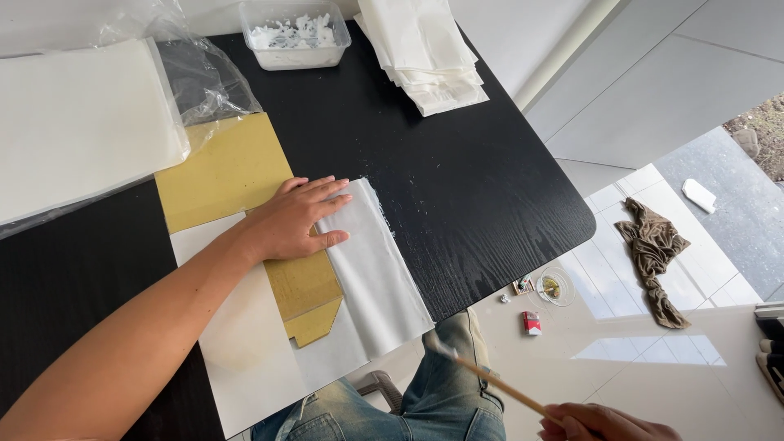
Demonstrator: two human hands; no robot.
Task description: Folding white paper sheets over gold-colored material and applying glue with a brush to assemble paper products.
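My left hand lies flat, fingers spread, pressing white paper onto cardboard. My right hand pinches a thin stick.

I am seeing white paper lying over mustard-yellow cardboard on the black wood-grained worktop, with white paste in a clear tub.

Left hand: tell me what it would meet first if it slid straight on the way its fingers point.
The left hand points right across the white paper sheet; past that edge, probably only bare black table.
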